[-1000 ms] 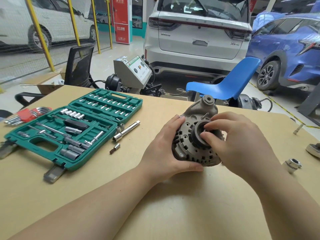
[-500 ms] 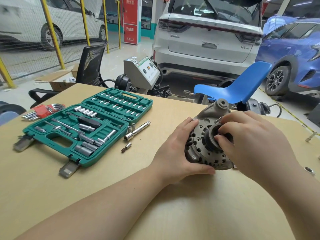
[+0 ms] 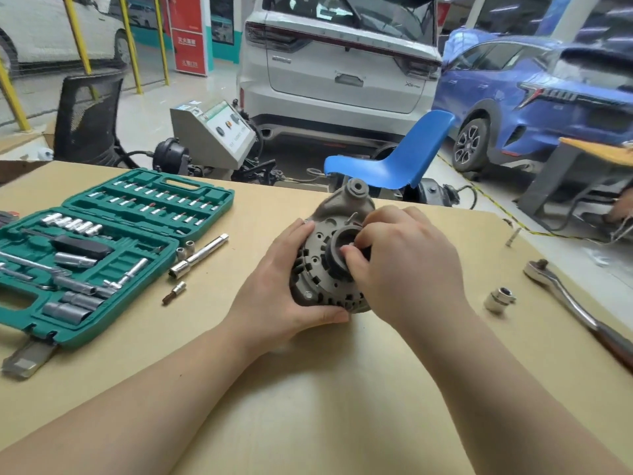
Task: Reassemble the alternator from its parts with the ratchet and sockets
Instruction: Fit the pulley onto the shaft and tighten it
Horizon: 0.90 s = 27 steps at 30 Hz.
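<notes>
Both hands on alternator, tbl.

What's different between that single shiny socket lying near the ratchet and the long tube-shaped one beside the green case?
The loose socket is short and stubby; the long socket is a slim tube. The loose socket lies to the right of the alternator, near the ratchet; the long socket lies to its left, by the green case. Both are bright metal, out of the case.
</notes>
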Each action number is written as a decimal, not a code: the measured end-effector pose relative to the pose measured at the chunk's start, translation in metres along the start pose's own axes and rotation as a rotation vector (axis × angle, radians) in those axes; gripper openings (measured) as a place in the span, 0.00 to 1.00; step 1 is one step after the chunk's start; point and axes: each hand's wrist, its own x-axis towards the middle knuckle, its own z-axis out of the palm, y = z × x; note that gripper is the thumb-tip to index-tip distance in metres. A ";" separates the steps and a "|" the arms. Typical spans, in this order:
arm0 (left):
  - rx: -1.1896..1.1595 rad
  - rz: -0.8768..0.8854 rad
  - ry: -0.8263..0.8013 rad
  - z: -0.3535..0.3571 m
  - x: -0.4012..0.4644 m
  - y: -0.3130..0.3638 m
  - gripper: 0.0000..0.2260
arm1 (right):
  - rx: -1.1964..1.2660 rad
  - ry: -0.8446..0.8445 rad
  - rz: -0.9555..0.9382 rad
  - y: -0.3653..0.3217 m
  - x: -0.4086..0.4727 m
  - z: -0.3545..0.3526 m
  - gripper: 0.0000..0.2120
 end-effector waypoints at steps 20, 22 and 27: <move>-0.087 -0.014 -0.005 0.006 0.000 -0.002 0.56 | -0.046 -0.440 0.376 0.162 -0.052 0.051 0.15; -0.082 -0.016 -0.005 0.006 0.000 -0.002 0.56 | -0.103 -0.496 0.358 0.165 -0.060 0.065 0.11; -0.079 -0.023 -0.004 0.006 -0.001 -0.001 0.56 | -0.018 -0.442 0.413 0.174 -0.061 0.081 0.13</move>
